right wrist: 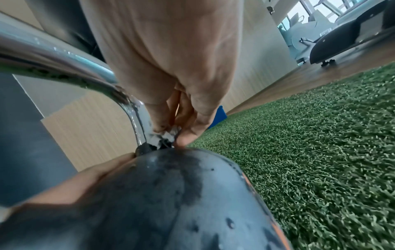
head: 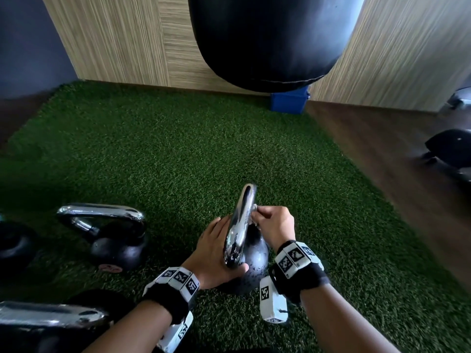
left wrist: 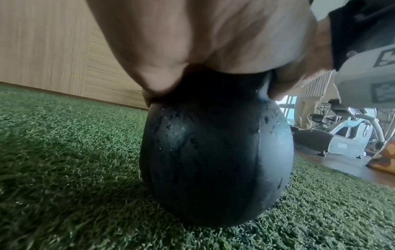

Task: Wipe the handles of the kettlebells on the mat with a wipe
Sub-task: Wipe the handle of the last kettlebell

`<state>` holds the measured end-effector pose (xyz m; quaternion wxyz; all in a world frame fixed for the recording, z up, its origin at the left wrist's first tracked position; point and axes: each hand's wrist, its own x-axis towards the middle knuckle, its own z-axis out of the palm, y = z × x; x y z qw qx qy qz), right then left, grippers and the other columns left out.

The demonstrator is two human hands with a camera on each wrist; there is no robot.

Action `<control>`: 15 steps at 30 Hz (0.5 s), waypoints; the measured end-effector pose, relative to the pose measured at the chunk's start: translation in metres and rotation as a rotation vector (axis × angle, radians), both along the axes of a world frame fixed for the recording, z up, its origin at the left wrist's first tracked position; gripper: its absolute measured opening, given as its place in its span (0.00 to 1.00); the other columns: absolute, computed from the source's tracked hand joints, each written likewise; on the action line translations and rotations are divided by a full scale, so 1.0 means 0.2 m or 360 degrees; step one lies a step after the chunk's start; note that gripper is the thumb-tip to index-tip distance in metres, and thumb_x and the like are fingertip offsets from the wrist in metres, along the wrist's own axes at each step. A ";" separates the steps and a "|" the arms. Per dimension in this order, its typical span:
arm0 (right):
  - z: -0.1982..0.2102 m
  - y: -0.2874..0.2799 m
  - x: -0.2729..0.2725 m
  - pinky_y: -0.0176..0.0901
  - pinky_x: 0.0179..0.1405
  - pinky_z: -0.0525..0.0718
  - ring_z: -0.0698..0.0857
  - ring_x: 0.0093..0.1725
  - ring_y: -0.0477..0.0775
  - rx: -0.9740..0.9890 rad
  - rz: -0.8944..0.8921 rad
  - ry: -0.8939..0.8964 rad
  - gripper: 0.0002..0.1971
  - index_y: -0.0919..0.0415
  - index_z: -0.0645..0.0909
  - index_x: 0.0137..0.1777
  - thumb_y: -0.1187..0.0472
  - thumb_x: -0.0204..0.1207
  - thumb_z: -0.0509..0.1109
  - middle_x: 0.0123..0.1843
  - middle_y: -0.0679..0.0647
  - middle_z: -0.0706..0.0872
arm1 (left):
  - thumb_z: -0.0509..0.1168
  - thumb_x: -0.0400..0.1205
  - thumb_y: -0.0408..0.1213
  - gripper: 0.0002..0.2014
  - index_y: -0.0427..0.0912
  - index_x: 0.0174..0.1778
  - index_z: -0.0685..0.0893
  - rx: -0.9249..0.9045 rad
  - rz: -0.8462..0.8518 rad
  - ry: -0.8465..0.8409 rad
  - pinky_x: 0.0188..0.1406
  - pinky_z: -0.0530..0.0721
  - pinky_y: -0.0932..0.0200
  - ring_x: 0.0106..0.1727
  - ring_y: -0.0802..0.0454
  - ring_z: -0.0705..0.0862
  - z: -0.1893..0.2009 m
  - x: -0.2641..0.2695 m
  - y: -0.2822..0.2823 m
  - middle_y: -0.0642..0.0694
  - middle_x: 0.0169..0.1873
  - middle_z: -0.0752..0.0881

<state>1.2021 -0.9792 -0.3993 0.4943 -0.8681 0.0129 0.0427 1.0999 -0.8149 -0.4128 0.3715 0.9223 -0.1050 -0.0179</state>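
A black kettlebell [head: 257, 253] with a chrome handle [head: 242, 220] stands on the green turf mat [head: 178, 149], near its front middle. My left hand [head: 216, 248] grips the ball from the left, thumb curled round the front under the handle. My right hand [head: 267, 220] pinches a small crumpled white wipe [head: 254, 207] against the right side of the handle. In the right wrist view the wipe [right wrist: 169, 137] sits at the foot of the handle [right wrist: 64, 64], just above the ball [right wrist: 171, 194]. In the left wrist view my left palm [left wrist: 192, 42] covers the top of the ball [left wrist: 213, 160].
A second kettlebell [head: 114, 240] stands to the left, a third [head: 51, 319] at the lower left, a black weight [head: 15, 245] at the left edge. A black punching bag [head: 267, 42] hangs ahead over a blue box [head: 289, 101]. Wood floor [head: 382, 149] and a machine base [head: 451, 149] lie right.
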 end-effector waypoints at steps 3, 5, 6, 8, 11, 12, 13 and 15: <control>0.03 0.02 0.01 0.57 0.50 0.92 0.91 0.41 0.50 0.0162 -0.0008 -0.0106 0.12 0.46 0.87 0.38 0.64 0.80 0.74 0.40 0.51 0.92 | 0.67 0.64 0.72 0.62 0.40 0.89 0.55 0.0009 -0.0017 -0.0105 0.90 0.51 0.44 0.84 0.54 0.51 -0.02 0.01 0.01 0.45 0.85 0.61; 0.06 0.02 0.01 0.50 0.37 0.89 0.86 0.32 0.46 0.0123 -0.0037 -0.0314 0.13 0.49 0.85 0.34 0.61 0.81 0.73 0.33 0.49 0.90 | 0.71 0.65 0.71 0.62 0.40 0.89 0.55 0.0078 -0.0064 -0.0143 0.90 0.50 0.44 0.83 0.57 0.49 -0.04 0.03 0.02 0.43 0.86 0.61; 0.07 0.02 0.01 0.48 0.35 0.88 0.87 0.31 0.47 0.0100 -0.0044 -0.0363 0.14 0.48 0.86 0.34 0.60 0.82 0.73 0.32 0.47 0.90 | 0.73 0.65 0.70 0.62 0.41 0.89 0.54 0.0105 -0.0090 -0.0155 0.90 0.48 0.47 0.83 0.60 0.49 -0.04 0.03 0.02 0.44 0.86 0.61; 0.08 0.02 0.00 0.50 0.42 0.91 0.91 0.40 0.53 0.0090 -0.0007 -0.0300 0.11 0.47 0.89 0.41 0.64 0.82 0.72 0.38 0.44 0.91 | 0.76 0.65 0.69 0.63 0.44 0.89 0.53 0.0088 -0.0118 -0.0184 0.87 0.45 0.52 0.80 0.69 0.48 -0.05 0.04 0.03 0.47 0.86 0.61; 0.11 0.00 0.03 0.48 0.52 0.91 0.91 0.47 0.61 0.0180 0.0065 -0.0228 0.08 0.65 0.90 0.56 0.69 0.82 0.71 0.50 0.58 0.93 | 0.80 0.64 0.67 0.63 0.49 0.89 0.52 0.0037 -0.0081 -0.0124 0.87 0.48 0.51 0.80 0.69 0.49 -0.05 0.03 0.03 0.53 0.85 0.59; 0.13 0.00 0.03 0.35 0.45 0.89 0.91 0.44 0.55 0.0141 0.0076 -0.0319 0.08 0.64 0.91 0.57 0.67 0.82 0.72 0.49 0.56 0.94 | 0.81 0.64 0.66 0.64 0.49 0.89 0.52 0.0019 -0.0059 -0.0092 0.88 0.50 0.50 0.82 0.64 0.51 -0.05 0.03 0.03 0.54 0.85 0.59; 0.15 -0.01 0.02 0.26 0.37 0.83 0.89 0.41 0.50 0.0076 0.0081 -0.0448 0.09 0.63 0.91 0.58 0.65 0.81 0.74 0.48 0.54 0.93 | 0.82 0.64 0.65 0.64 0.50 0.89 0.51 0.0016 -0.0046 -0.0067 0.88 0.50 0.50 0.84 0.61 0.52 -0.05 0.03 0.03 0.55 0.85 0.58; 0.19 -0.02 -0.02 0.23 0.36 0.79 0.88 0.41 0.48 0.0007 0.0089 -0.0695 0.10 0.62 0.91 0.60 0.66 0.80 0.75 0.49 0.54 0.93 | 0.81 0.65 0.66 0.65 0.50 0.90 0.48 0.0066 -0.0059 -0.0050 0.88 0.48 0.51 0.83 0.64 0.48 -0.05 0.04 0.03 0.57 0.86 0.54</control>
